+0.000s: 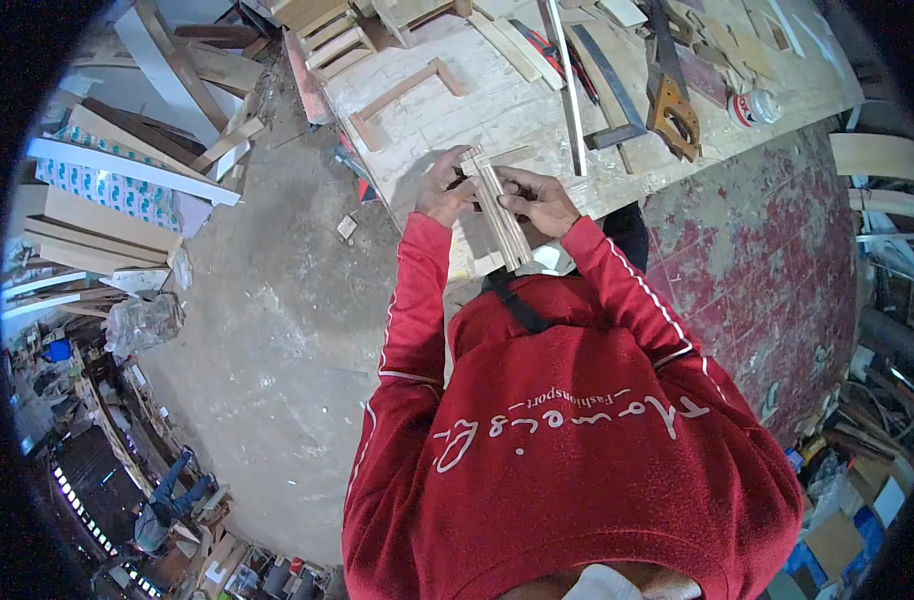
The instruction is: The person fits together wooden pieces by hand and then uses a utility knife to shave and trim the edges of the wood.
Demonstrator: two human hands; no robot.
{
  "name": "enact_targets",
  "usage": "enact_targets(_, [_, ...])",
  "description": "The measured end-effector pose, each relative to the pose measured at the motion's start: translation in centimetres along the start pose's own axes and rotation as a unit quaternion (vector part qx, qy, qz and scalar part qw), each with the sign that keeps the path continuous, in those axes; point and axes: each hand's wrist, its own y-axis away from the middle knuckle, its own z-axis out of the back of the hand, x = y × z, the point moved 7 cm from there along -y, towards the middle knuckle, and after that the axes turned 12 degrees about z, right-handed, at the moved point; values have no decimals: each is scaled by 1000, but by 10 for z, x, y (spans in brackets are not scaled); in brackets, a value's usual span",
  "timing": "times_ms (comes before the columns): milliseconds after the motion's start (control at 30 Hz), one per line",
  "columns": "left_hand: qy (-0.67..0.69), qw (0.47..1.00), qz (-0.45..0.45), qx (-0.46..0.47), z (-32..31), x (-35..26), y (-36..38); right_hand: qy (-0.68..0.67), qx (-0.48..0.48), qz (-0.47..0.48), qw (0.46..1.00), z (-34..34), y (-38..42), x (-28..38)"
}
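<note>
A bundle of thin wooden strips [499, 215] lies lengthwise between my hands, over the near edge of the workbench [417, 130]. My left hand [447, 188] is closed round the bundle's left side near its far end. On the right side, my right hand [540, 203] has its fingers pressed against the same strips. Just beyond them, an L-shaped wooden piece [407, 95] rests on the bench. A long pale metal strip [567, 95] lies to the right of the bundle, pointing away from me.
At the bench's right are a handsaw [674, 118], a dark try square [612, 95] and a white can [754, 108]. Boards [127, 165] are piled at the left. Another person [162, 510] is at the lower left. A small block [347, 227] lies on the floor.
</note>
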Motion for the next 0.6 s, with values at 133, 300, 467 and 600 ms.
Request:
enact_targets(133, [-1,1000,1,14,4,9,-13,37,-1,-3,999,1,-1,2])
enact_targets(300, [-38,999,8,-8,-2,-4,-6,23,-5,-5,1000,3,-3,-3])
enact_targets(467, [-82,996,-28,-7,3,-1,-17,49,-19,15,999,6,-5,2])
enact_targets(600, [-69,998,3,-13,-8,-11,-5,52,-5,-1,999,8,-5,-6])
